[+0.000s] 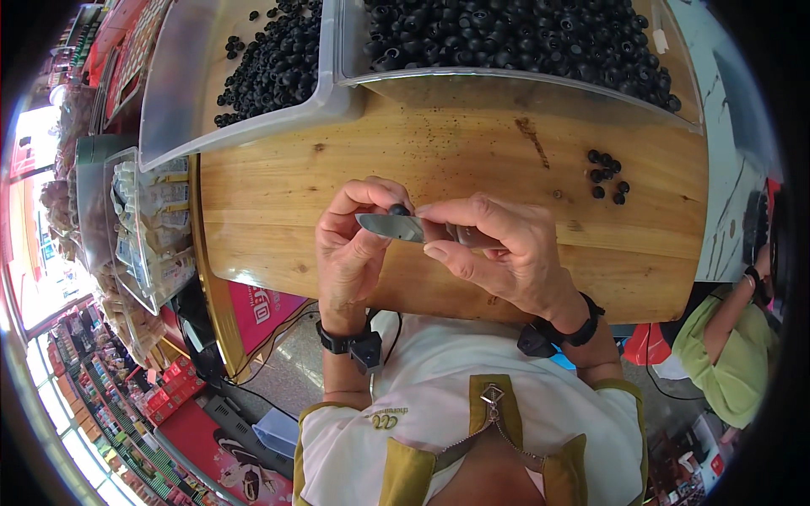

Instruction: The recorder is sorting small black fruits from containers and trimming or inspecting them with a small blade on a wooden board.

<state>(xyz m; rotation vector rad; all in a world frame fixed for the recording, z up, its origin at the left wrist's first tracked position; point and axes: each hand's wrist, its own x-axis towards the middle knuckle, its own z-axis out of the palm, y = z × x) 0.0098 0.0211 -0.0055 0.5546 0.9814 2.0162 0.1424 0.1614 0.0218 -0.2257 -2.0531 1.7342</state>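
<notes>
Above the near edge of the wooden counter [278,181], the left hand [350,249] pinched a small black bead [398,209] between closed fingertips, and the right hand [506,253] gripped a knife [392,226], its blade lying just under the bead. A few loose beads [606,175] lay toward the right edge, and two clear bins [333,97] of black beads stood along the far edge.

Left hand [353,253] pinches a small black ring [398,209] against the knife [392,226] in the right hand [506,249]
</notes>
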